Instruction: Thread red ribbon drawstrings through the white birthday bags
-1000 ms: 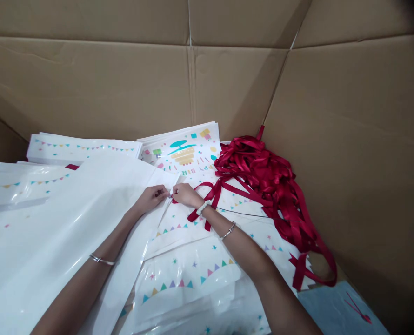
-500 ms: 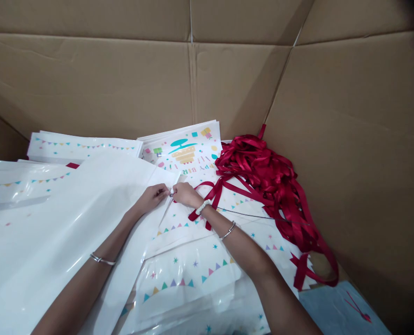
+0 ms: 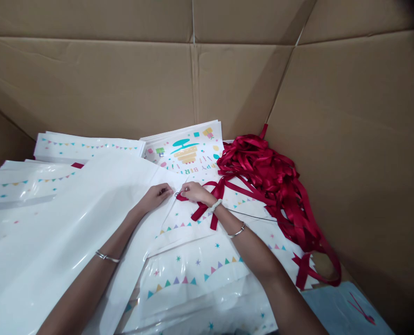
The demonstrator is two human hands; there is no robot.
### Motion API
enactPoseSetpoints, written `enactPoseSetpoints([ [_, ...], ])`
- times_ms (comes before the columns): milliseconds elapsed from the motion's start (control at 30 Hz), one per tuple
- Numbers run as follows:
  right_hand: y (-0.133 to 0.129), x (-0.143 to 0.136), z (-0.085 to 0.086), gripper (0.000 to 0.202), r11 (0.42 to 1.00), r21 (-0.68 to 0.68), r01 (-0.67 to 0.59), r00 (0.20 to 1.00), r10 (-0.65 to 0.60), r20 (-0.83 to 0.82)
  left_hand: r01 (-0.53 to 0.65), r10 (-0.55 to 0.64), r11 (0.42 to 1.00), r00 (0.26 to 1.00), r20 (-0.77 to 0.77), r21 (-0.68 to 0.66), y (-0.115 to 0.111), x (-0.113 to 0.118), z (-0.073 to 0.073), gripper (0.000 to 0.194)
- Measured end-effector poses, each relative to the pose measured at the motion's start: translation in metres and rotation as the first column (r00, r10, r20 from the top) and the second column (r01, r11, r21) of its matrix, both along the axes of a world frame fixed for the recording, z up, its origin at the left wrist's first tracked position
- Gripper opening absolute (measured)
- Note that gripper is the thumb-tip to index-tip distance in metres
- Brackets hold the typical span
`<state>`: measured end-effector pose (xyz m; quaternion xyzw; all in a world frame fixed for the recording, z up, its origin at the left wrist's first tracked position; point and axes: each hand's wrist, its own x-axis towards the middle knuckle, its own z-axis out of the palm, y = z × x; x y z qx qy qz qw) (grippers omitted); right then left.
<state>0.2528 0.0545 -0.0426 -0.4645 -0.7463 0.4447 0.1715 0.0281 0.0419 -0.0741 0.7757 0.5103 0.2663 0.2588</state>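
My left hand [image 3: 157,197] is closed in a pinch on the edge of a large glossy white sheet [image 3: 98,204], near its corner. Just right of it, my right hand [image 3: 195,191] pinches a red ribbon [image 3: 182,196]. A short red loop shows at a small ring or hole in the sheet's corner, between the two hands. From beneath my right wrist a thin dark wire [image 3: 252,215] runs to the right; whether the hand also grips it is hidden. More red ribbon [image 3: 216,200] trails behind the right hand.
A tangled heap of red ribbons [image 3: 259,163] lies at the right. Stacked printed sheets [image 3: 193,151] with bunting and birthday patterns spread underneath and behind. Cardboard walls [image 3: 105,88] rise around the back and sides. A bluish flat sheet [image 3: 343,307] lies at the lower right.
My right hand has moved slightly right, away from the left hand, and a red ribbon loop now shows at the sheet's corner. My left hand stays on the sheet.
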Motion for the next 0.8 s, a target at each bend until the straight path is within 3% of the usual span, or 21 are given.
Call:
enactPoseSetpoints([
  [333, -0.0008, 0.001, 0.0023, 0.01, 0.991, -0.134, 0.024, 0.999, -0.03, -0.042, -0.002, 0.002, 1.0, 1.0, -0.012, 0.02, -0.0025, 0.004, 0.0037, 0.035],
  [800, 0.0059, -0.0026, -0.004, 0.009, 0.998, -0.067, 0.019, 1.0, -0.018, 0.017, -0.01, 0.011, 0.999, 1.0, -0.02, 0.035, -0.0017, 0.0048, 0.0015, 0.035],
])
